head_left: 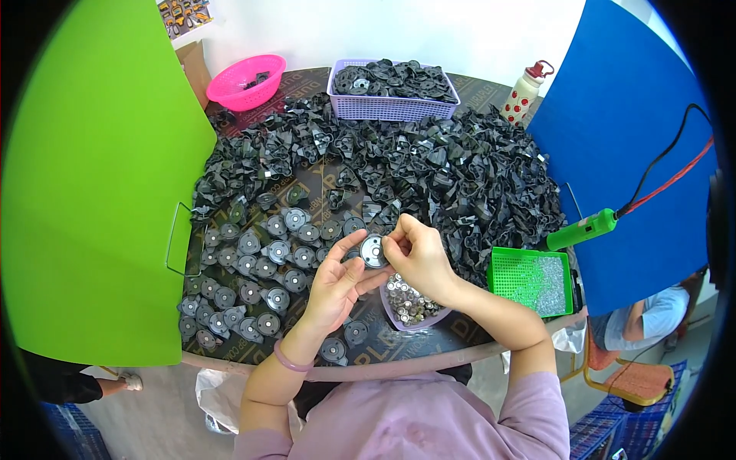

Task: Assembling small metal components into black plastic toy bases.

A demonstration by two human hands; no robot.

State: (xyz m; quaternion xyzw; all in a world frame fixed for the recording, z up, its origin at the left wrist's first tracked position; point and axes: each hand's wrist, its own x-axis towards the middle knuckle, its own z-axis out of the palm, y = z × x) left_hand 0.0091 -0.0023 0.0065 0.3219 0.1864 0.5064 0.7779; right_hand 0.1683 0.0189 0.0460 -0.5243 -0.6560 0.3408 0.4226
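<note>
Near the table's front edge, my left hand [334,290] holds a round part [372,248] with a silvery disc face and a dark body, gripped by its rim between thumb and fingers. From the right, my right hand [423,259] is closed in a pinch, its fingertips against the right side of that disc. Whatever the pinch may hold is hidden. Just below both hands stands a small lilac bowl [395,323] of little round metal pieces [409,299]. To the left lie several similar round parts [278,251], spread in loose rows.
Black plastic parts [452,172] are heaped across the table's back and right. Behind them stand a pink basket [247,83], a purple basket [391,107] and a bottle [524,96]. On the right are a green tray [515,257] of small clear pieces and a corded green tool [583,230].
</note>
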